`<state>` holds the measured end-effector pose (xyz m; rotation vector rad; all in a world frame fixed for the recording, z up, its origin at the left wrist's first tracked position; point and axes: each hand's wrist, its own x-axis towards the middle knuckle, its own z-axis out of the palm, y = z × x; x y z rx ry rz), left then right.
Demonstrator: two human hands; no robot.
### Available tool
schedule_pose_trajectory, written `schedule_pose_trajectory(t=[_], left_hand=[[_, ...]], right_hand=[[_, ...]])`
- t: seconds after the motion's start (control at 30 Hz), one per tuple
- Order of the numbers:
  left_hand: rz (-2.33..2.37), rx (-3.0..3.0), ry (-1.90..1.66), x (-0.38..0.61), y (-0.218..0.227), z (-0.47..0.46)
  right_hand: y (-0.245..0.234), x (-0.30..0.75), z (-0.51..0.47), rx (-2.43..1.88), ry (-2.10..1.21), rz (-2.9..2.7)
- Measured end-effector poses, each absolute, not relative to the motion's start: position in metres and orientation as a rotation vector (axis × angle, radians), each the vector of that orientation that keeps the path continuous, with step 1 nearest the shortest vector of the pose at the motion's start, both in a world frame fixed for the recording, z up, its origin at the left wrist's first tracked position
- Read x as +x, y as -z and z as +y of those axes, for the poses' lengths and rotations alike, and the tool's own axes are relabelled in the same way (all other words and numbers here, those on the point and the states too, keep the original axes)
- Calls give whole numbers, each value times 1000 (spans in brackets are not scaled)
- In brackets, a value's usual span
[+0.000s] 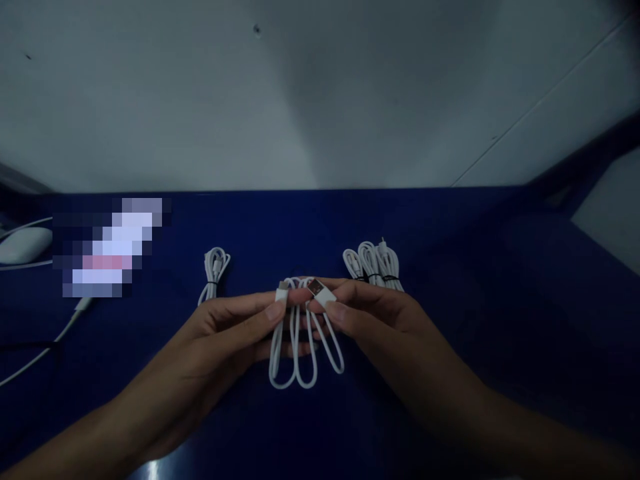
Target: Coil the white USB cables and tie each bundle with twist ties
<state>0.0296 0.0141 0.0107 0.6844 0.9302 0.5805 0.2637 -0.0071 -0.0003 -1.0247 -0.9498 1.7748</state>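
Observation:
A white USB cable [306,381], folded into several loops, hangs between my two hands above the blue table. My left hand [220,333] pinches it by the small plug at the left end, thumb on top, with other fingers behind the loops. With thumb and forefinger my right hand [380,313] grips the wider USB-A plug, whose metal end points up and left. Behind my left hand lies a bundled white cable [216,270] with a dark tie. Past my right hand several more tied white cables [373,263] lie side by side, their lower parts hidden.
The blue table [280,227] meets a grey wall [200,100] at the back. On the left are a white computer mouse [25,245], a blurred-out bright object [117,247] and a white cord [45,350] leading to it.

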Motion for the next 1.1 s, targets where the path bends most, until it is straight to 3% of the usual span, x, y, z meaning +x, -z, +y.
schedule_pose_trajectory(t=[0.8,1.1], left_hand=[[958,739,-527,36,-14,17],[927,707,-534,23,4,17]], right_hand=[[0,265,-9,-1001,-1791,-972],[2,264,-5,-1008,-1821,-912]])
